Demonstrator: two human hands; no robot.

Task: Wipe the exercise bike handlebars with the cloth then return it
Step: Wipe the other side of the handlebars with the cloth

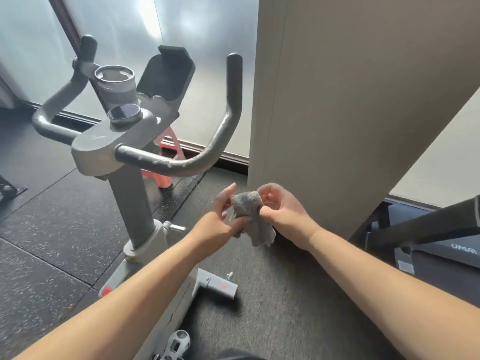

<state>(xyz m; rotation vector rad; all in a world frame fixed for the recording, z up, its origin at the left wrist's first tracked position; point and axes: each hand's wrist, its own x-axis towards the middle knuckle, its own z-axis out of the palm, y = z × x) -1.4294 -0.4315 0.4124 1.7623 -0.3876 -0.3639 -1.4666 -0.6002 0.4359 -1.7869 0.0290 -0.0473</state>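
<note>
Both bare hands meet in front of the person, low and to the right of the exercise bike, with a small grey cloth bunched between them. The left hand comes in from the left, its thumb pressing against the lower part of the cloth while its fingers stretch upward, loosely together, along the cloth's left side. The right hand comes in from the right with its fingers curled; the thumb and fingertips pinch the cloth's upper right edge, and the rounded top of the bundle sits just under the curled forefinger. The cloth's lower end hangs free below both hands, a ragged corner dangling above the dark speckled floor. The cloth touches no part of the bike; it is held near the right handlebar, which curves up and away above the hands. The left handlebar lies well apart on the far side of the bike's grey centre piece. A cup holder with a clear rim and a dark tilted tablet stand sit above that centre piece. A beige pillar rises just behind the hands, and frosted panels fill the background behind the bike.
</note>
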